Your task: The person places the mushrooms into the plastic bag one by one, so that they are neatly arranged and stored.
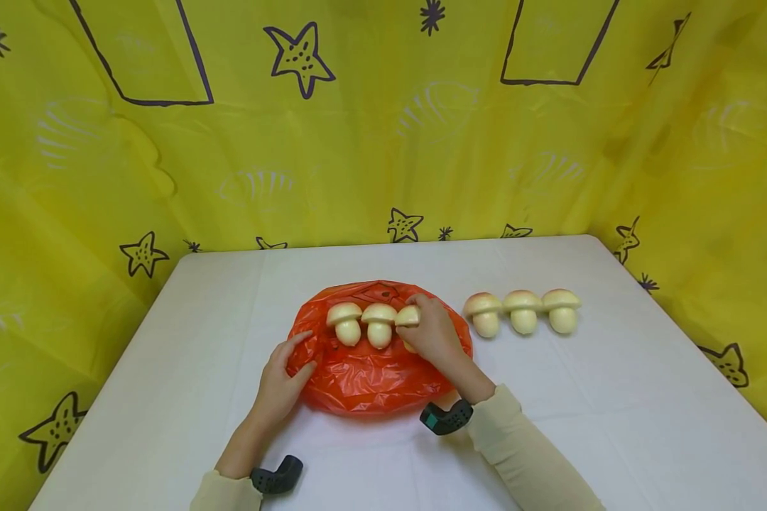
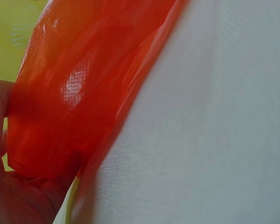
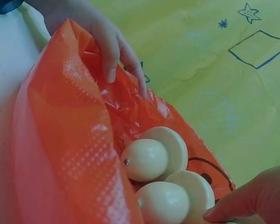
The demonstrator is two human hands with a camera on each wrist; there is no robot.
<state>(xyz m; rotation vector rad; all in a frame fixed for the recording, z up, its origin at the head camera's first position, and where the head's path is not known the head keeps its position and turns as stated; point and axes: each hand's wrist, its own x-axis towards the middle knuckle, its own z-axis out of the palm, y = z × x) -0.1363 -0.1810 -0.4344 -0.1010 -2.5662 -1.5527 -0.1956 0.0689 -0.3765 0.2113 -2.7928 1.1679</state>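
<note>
A red plastic bag [image 1: 371, 383] lies spread on the table with its mouth toward the top. Three pale toy mushrooms sit in a row in it: a left one [image 1: 345, 316], a middle one [image 1: 379, 316] and a right one [image 1: 408, 316]. My right hand [image 1: 436, 335] pinches the right mushroom by its cap and hides part of it. At the bag's left edge, my left hand [image 1: 278, 383] holds the plastic between thumb and fingers. Its fingers [image 3: 109, 56] hang over the rim in the right wrist view.
To the right of the bag, three more toy mushrooms [image 1: 523, 305] stand side by side on the white table [image 1: 613, 397]. A yellow curtain [image 1: 371, 142] with drawn stars encloses the back and both sides.
</note>
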